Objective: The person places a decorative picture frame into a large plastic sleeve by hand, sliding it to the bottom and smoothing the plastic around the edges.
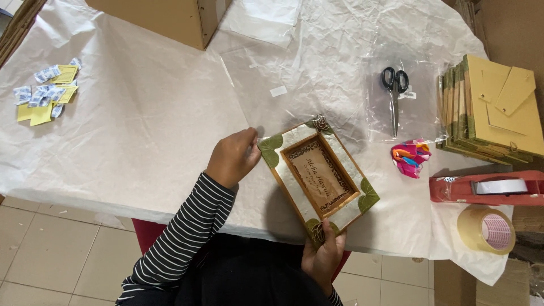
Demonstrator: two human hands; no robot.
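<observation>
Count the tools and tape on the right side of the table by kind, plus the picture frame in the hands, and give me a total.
Picture frame, gripped by the left hand and right hand: 1
Scissors: 1
Red tape dispenser: 1
Loose roll of tape: 1
Total: 4

A picture frame [319, 177] lay tilted on the paper-covered surface [141, 124], left hand [232, 158] at its ten o'clock corner, right hand [323, 258] gripping its six o'clock corner.
</observation>
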